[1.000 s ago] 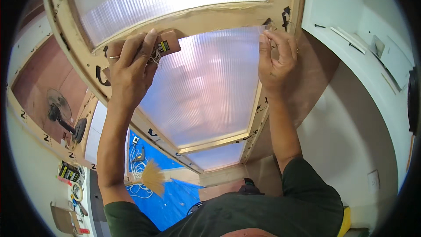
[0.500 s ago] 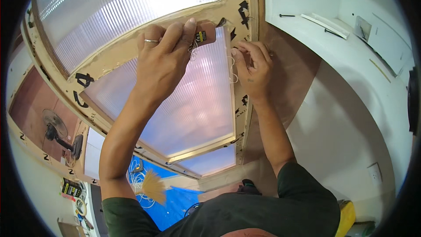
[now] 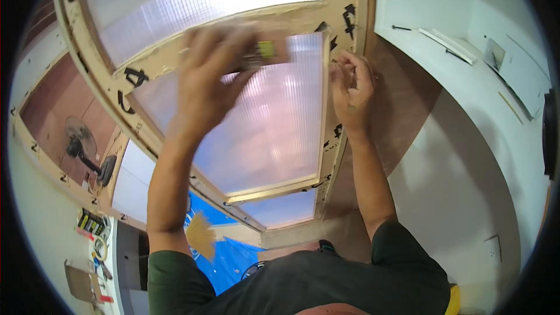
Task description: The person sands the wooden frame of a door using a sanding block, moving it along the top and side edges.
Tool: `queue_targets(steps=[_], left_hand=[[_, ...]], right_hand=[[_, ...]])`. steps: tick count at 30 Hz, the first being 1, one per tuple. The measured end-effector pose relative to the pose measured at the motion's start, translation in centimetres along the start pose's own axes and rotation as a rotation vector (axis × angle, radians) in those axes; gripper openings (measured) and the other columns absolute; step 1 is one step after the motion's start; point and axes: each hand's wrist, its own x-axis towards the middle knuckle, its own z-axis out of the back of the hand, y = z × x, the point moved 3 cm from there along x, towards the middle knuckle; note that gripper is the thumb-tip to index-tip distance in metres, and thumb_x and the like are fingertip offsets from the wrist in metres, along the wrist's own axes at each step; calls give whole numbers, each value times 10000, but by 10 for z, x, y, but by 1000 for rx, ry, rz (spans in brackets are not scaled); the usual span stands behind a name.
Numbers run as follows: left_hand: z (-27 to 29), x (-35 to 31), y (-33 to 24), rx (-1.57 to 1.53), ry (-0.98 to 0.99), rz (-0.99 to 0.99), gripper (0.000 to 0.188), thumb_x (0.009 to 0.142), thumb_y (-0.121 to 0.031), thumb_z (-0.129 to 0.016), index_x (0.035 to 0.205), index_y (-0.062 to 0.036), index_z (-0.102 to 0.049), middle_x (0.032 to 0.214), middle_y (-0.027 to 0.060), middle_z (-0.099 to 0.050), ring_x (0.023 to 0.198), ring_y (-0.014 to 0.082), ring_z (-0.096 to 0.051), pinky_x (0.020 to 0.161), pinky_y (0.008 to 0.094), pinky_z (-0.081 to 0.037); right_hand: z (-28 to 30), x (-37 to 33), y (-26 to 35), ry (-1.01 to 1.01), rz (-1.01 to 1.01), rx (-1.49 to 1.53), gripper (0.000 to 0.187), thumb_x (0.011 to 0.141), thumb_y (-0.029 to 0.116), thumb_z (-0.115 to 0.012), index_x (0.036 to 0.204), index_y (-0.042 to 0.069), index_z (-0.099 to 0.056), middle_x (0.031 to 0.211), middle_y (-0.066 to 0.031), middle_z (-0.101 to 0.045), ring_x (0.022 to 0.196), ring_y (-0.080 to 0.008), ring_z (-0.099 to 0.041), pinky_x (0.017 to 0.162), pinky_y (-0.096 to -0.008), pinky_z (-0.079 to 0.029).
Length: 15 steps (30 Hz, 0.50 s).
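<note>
My left hand (image 3: 204, 79) is closed around a brown block (image 3: 280, 50) with a yellow and black label. Motion blurs both the hand and the block. They are at the wooden crossbar (image 3: 157, 44) between two ribbed translucent panels, over the top edge of the lower panel (image 3: 262, 134). Beside the right upright of the wooden frame (image 3: 328, 166), my right hand (image 3: 354, 90) has its fingers curled, thumb near the fingertips. Whatever those fingers may pinch is too small to make out.
A shelf (image 3: 420, 52) with a white strip (image 3: 448, 45) curves along the right. A black fan (image 3: 84, 146) stands at left. Below lie a straw broom (image 3: 201, 236) and a blue tarp (image 3: 233, 262). Tools sit on a white ledge (image 3: 111, 256) at lower left.
The view has shifted, moving the frame rightward in the picture. My left hand and the block have slid left along the crossbar. Pale strands near both hands no longer show.
</note>
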Motion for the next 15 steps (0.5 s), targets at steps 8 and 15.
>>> queue_targets(steps=[8, 15], left_hand=[[132, -146, 104, 390, -68, 308, 622, 721, -42, -881, 1314, -91, -700, 1239, 133, -696, 1146, 355, -621, 1013, 455, -485], [111, -132, 109, 320, -8, 274, 698, 693, 17, -851, 1360, -103, -684, 1264, 118, -684, 1172, 337, -609, 1022, 437, -471]], right_hand=[[-39, 38, 17, -36, 277, -211, 335, 833, 116, -887, 1133, 62, -749, 1148, -129, -672, 1073, -273, -684, 871, -403, -575], [-48, 38, -5, -121, 296, -67, 182, 890, 50, -834, 1061, 65, -774, 1068, -91, -656, 968, -229, -682, 772, -341, -580]])
